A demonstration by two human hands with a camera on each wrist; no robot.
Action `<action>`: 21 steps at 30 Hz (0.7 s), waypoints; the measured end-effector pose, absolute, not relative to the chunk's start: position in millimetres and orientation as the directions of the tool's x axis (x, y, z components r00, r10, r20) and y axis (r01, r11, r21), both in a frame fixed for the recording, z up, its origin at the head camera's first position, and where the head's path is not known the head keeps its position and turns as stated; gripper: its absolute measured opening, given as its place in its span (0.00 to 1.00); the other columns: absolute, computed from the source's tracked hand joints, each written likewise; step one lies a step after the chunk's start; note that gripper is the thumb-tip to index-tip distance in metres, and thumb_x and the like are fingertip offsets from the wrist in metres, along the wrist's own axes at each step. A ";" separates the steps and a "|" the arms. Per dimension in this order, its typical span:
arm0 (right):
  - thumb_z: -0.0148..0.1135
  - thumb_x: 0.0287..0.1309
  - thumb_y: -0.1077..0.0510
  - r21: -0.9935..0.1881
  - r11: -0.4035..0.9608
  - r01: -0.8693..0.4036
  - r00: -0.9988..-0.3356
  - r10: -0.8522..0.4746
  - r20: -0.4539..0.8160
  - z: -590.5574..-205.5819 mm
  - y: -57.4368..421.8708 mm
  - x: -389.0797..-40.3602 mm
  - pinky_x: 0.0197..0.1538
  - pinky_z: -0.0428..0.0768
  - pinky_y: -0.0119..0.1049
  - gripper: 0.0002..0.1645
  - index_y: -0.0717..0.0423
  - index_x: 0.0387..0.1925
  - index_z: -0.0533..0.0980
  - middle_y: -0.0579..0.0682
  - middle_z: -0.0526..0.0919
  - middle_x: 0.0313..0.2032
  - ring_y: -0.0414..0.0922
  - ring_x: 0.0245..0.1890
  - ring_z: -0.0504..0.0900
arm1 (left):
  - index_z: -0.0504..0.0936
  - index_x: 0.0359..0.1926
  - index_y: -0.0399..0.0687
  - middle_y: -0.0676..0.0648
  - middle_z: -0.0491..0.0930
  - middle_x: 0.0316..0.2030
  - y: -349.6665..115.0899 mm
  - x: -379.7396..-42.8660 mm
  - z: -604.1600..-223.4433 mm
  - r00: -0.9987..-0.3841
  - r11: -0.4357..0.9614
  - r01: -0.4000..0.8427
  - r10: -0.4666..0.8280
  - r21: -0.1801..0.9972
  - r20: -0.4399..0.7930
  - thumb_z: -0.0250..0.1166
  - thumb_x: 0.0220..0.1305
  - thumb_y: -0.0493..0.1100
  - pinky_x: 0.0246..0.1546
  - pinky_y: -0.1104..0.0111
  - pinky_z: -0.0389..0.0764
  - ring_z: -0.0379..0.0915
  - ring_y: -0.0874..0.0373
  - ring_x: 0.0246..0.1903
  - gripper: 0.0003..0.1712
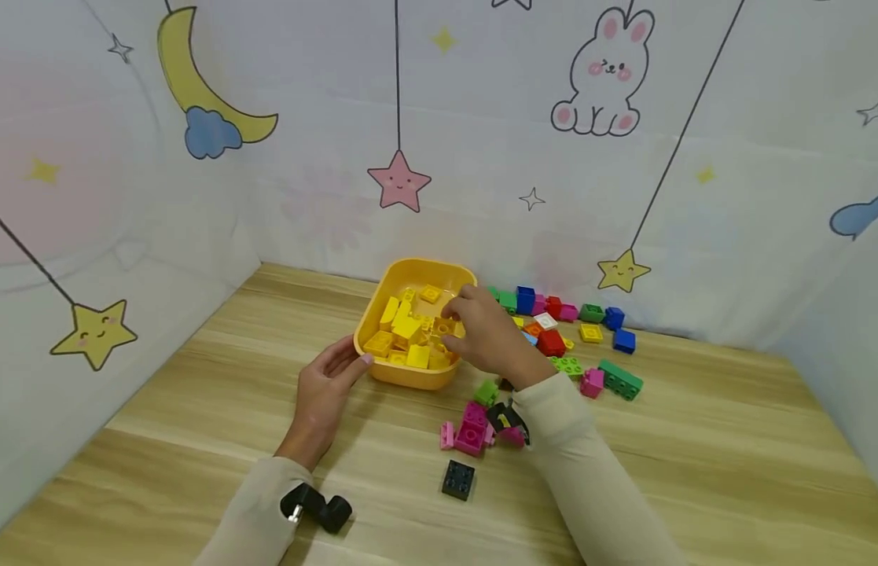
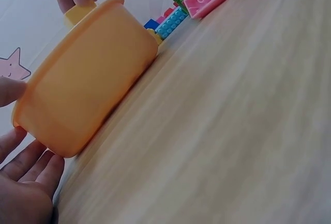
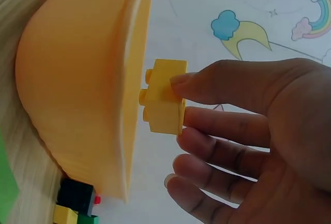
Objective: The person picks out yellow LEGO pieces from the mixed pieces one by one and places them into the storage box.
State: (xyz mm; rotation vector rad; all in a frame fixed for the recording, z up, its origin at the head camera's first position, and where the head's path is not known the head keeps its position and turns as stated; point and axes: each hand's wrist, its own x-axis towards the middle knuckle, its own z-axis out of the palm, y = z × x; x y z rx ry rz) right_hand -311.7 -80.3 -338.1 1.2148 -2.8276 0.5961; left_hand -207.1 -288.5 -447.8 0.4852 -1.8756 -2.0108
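Observation:
An orange-yellow plastic tub [image 1: 410, 379] holds several yellow building bricks [image 1: 408, 328]. My left hand [image 1: 327, 389] grips the tub at its near left corner, the thumb at the rim and the fingers against the outer wall. Above the tub's right side is my right hand [image 1: 486, 330], palm turned toward the tub. It pinches a yellow building brick [image 3: 166, 97] between thumb and fingertips. In the right wrist view that brick sits just beyond the rim, studs facing the tub, while the other fingers lie loosely bent below it.
Loose bricks in many colours lie right of the tub, among them a green brick [image 1: 620, 380] and a red brick [image 1: 551, 343]. Nearer to me are magenta bricks [image 1: 471, 431] and a black brick [image 1: 458, 479]. A printed cloth backdrop [image 1: 481, 228] stands behind the wooden table [image 1: 721, 456].

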 end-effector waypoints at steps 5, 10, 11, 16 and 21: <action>0.69 0.61 0.59 -0.378 0.658 -0.651 -0.745 -0.649 0.153 -333.1 -53.6 -329.1 0.54 0.81 0.47 0.17 0.64 0.49 0.81 0.59 0.78 0.45 0.54 0.47 0.73 | 0.73 0.67 0.43 0.42 0.74 0.65 -285.6 -206.5 -445.1 -0.884 -0.045 -0.003 -0.466 0.999 -0.023 0.69 0.65 0.41 0.47 0.90 0.78 0.71 0.52 0.64 0.30; 0.63 0.64 0.64 -0.452 0.727 -0.517 -0.853 -0.484 0.198 -318.5 16.1 -366.4 0.52 0.80 0.56 0.15 0.68 0.49 0.80 0.65 0.78 0.46 0.61 0.47 0.76 | 0.72 0.67 0.43 0.42 0.73 0.66 -285.2 -209.3 -440.1 -0.882 -0.036 0.006 -0.470 0.999 -0.012 0.68 0.66 0.42 0.47 0.90 0.78 0.71 0.51 0.65 0.31; 0.61 0.64 0.64 -0.462 0.747 -0.478 -0.877 -0.435 0.204 -318.8 31.2 -372.9 0.51 0.80 0.58 0.15 0.68 0.49 0.80 0.66 0.78 0.47 0.62 0.47 0.76 | 0.72 0.68 0.43 0.42 0.73 0.66 -285.0 -210.0 -439.9 -0.883 -0.031 0.004 -0.469 1.000 -0.011 0.68 0.66 0.42 0.47 0.90 0.78 0.70 0.51 0.65 0.31; 0.59 0.64 0.65 -0.507 0.804 -0.312 -0.945 -0.208 0.253 -340.1 85.4 -400.1 0.52 0.78 0.62 0.12 0.69 0.45 0.81 0.68 0.81 0.45 0.63 0.45 0.76 | 0.72 0.68 0.43 0.40 0.72 0.67 -283.9 -210.3 -441.5 -0.889 -0.055 0.012 -0.458 0.998 -0.014 0.69 0.65 0.44 0.46 0.91 0.78 0.69 0.50 0.66 0.32; 0.60 0.63 0.65 -0.545 0.812 -0.206 -0.978 -0.155 0.138 -367.6 101.3 -420.0 0.57 0.76 0.62 0.13 0.71 0.46 0.80 0.69 0.81 0.46 0.64 0.49 0.75 | 0.73 0.67 0.42 0.37 0.70 0.68 -282.4 -209.8 -442.2 -0.883 -0.096 0.005 -0.468 0.995 -0.041 0.70 0.64 0.43 0.45 0.91 0.79 0.70 0.52 0.65 0.32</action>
